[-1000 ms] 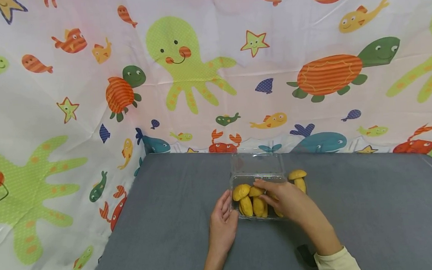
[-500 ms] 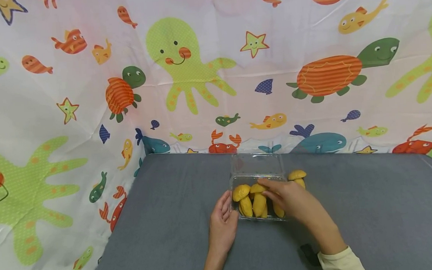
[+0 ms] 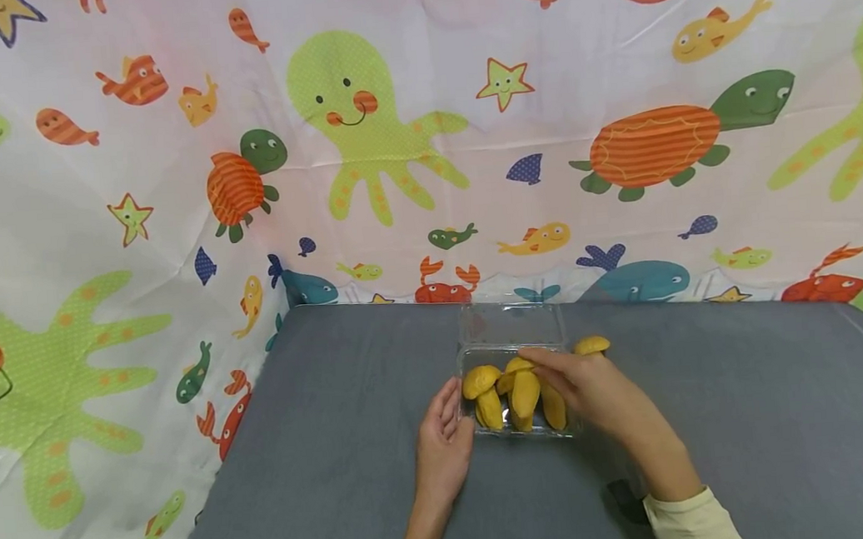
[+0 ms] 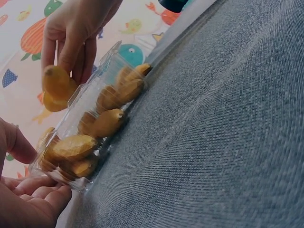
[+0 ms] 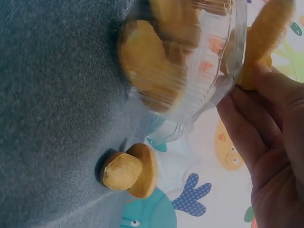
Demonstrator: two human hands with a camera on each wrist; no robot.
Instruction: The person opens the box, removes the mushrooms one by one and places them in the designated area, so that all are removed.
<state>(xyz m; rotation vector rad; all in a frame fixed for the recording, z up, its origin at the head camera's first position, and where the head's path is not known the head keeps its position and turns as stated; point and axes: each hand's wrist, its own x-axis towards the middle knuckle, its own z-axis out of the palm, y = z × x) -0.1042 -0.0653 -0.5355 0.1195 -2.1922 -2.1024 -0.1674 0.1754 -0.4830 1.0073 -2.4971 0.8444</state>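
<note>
A clear plastic clamshell box stands on the grey cloth with its lid folded back. Inside are several yellow toy mushrooms, seen through the wall in the left wrist view. My left hand holds the box's left end, thumb at one side and fingers at the other. Pinched by its cap in my right hand, one yellow mushroom is raised over the box, its stem toward me. Another mushroom lies on the cloth just right of the box, partly hidden by my right hand in the head view.
The grey cloth covers the table. A white curtain printed with sea animals hangs along the back and left edges. Close to my right wrist is a small dark object or shadow, too unclear to tell.
My right hand has drawn the pinched mushroom up from among the others and slightly to the right. The left hand stays at the box's left end.
</note>
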